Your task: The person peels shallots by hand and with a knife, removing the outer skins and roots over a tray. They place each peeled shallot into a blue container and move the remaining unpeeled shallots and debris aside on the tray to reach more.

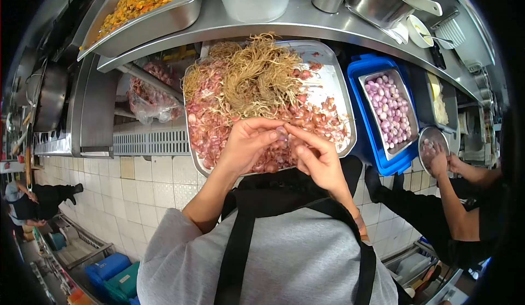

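Observation:
My left hand (249, 144) and my right hand (317, 154) meet over a large metal tray (353, 135). Between their fingertips is a small purplish shallot (281, 132), partly hidden by the fingers. Both hands are closed in a pinch on it. Below them, the tray holds reddish shallot skins and unpeeled shallots (210, 135). A tangled heap of dry, straw-coloured roots (254, 72) lies at its far side.
At right, peeled shallots (388, 108) fill a metal pan inside a blue bin (358, 124). A co-worker's hands (440, 162) hold a round metal bowl (429, 141) there. The steel shelf (298, 26) carries a food pan (158, 23), plastic tubs (254, 1) and a pot (377, 4).

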A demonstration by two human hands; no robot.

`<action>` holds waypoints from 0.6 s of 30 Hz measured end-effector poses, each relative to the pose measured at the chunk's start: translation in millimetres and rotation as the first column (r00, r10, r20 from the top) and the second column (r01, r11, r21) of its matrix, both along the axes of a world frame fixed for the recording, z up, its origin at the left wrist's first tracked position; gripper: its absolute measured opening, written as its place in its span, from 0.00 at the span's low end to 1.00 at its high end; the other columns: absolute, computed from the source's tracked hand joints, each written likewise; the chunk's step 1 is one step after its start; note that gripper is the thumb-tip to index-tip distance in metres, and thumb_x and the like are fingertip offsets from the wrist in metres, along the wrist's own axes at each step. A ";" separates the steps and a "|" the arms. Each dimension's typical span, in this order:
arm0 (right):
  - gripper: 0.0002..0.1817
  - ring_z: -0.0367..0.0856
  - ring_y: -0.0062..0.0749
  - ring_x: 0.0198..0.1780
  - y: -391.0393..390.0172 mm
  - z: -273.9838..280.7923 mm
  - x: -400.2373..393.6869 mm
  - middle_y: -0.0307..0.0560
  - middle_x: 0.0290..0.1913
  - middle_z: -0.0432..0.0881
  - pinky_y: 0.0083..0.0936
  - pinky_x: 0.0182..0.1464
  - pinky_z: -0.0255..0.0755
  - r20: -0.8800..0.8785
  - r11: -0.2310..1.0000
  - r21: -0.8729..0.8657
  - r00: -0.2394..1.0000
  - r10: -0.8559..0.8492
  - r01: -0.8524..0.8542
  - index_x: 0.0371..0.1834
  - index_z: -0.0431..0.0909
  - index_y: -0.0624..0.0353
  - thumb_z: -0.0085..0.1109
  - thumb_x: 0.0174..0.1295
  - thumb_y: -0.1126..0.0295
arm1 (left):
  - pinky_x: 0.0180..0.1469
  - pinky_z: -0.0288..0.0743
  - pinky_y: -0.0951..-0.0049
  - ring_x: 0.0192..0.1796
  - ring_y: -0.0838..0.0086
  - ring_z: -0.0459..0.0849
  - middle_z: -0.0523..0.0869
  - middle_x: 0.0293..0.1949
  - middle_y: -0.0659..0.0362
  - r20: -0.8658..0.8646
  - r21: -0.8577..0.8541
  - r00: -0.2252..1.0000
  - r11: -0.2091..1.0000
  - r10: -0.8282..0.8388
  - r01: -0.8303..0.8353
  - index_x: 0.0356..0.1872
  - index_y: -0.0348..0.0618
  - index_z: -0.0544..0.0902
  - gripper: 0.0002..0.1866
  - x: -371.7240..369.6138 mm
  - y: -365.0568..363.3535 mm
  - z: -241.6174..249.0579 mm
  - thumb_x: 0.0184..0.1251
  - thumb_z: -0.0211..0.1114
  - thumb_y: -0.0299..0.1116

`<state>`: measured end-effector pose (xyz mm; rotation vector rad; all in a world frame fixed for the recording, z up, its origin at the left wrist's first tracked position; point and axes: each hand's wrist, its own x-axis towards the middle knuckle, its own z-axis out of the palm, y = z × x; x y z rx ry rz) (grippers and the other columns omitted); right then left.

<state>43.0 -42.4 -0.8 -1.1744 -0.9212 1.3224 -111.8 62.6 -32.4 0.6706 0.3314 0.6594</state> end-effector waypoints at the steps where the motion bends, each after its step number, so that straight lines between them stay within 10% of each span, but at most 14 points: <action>1: 0.20 0.69 0.16 0.21 -0.1 4.7 -2.8 0.39 0.33 0.80 0.12 0.25 0.64 0.085 1.000 0.008 0.996 -0.014 0.013 0.58 0.73 0.58 0.54 0.62 0.76 | 0.44 0.78 0.78 0.41 0.74 0.83 0.84 0.40 0.53 -0.004 0.002 1.000 1.000 0.017 -0.017 0.44 0.33 0.80 0.10 -0.2 -0.2 -1.5 0.60 0.60 0.19; 10: 0.17 0.69 0.22 0.25 12.7 -15.3 4.0 0.42 0.29 0.78 0.18 0.29 0.65 0.465 0.951 0.299 0.882 -0.073 -0.079 0.54 0.76 0.61 0.55 0.60 0.76 | 0.44 0.80 0.74 0.44 0.69 0.83 0.83 0.43 0.50 -0.056 0.071 0.997 0.997 0.045 -0.041 0.44 0.32 0.79 0.11 -7.8 -0.8 -14.5 0.61 0.61 0.22; 13: 0.16 0.65 0.15 0.20 6.4 -11.9 4.2 0.39 0.27 0.75 0.13 0.22 0.59 -0.059 0.996 -0.018 0.995 0.083 -0.084 0.54 0.75 0.62 0.52 0.64 0.73 | 0.44 0.80 0.73 0.45 0.68 0.83 0.83 0.43 0.50 -0.019 0.070 0.999 0.997 -0.029 0.030 0.44 0.32 0.79 0.11 -14.8 1.8 -16.0 0.60 0.62 0.22; 18: 0.16 0.60 0.10 0.19 13.1 -17.5 1.4 0.34 0.25 0.71 0.09 0.19 0.54 -0.116 0.999 -0.025 0.993 -0.028 0.026 0.56 0.74 0.60 0.49 0.67 0.70 | 0.44 0.79 0.77 0.41 0.72 0.84 0.84 0.42 0.53 -0.113 0.012 0.992 0.998 -0.059 0.060 0.47 0.33 0.79 0.13 -16.3 2.8 2.2 0.61 0.61 0.21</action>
